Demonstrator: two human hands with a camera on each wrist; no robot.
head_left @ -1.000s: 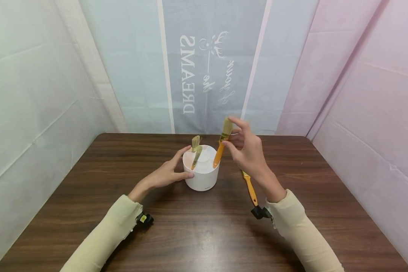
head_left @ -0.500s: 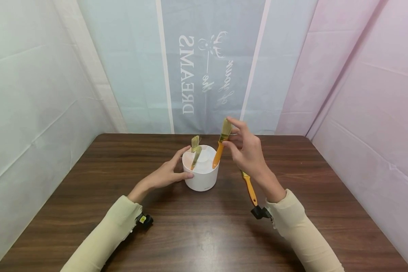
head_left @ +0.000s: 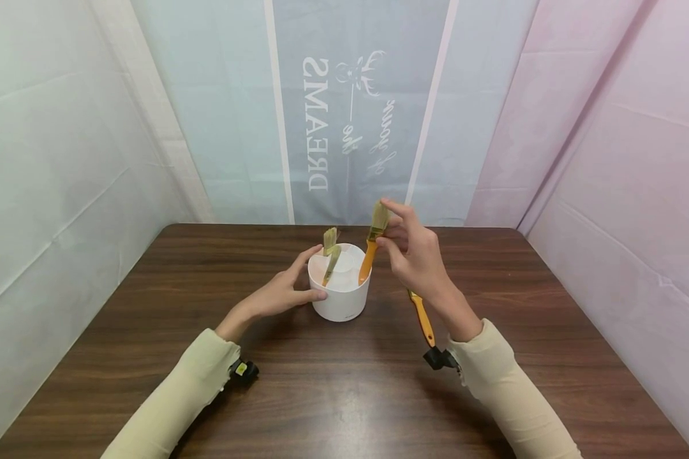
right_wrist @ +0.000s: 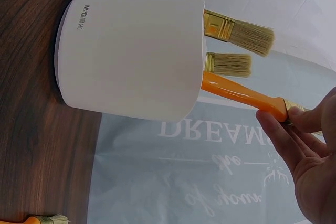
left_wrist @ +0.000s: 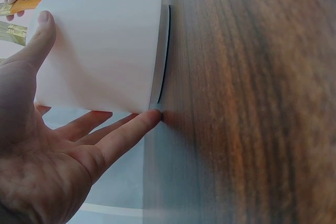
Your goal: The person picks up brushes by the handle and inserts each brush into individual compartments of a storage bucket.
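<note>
A white round pen holder (head_left: 340, 307) stands on the table in the head view. My left hand (head_left: 284, 292) holds it from the left, thumb at the near side of the rim and fingers around the far side. Two paintbrushes with bristles up lean inside it, a rear one (head_left: 330, 241) and a front one (head_left: 332, 262). Over the holder's right side, my right hand (head_left: 418, 252) pinches another paintbrush (head_left: 369, 260) near its metal band, an index fingertip at the bristle top. In the right wrist view, this brush's orange handle (right_wrist: 236, 92) passes behind the holder's rim.
Another orange-handled paintbrush (head_left: 422, 320) lies on the brown wooden table (head_left: 333, 395), partly hidden under my right wrist. A printed cloth (head_left: 356, 127) hangs behind the table, and pale cloth walls (head_left: 620, 191) stand on both sides.
The paintbrush in my right hand has shifted very slightly left and down. My left hand and the pen holder stay in place.
</note>
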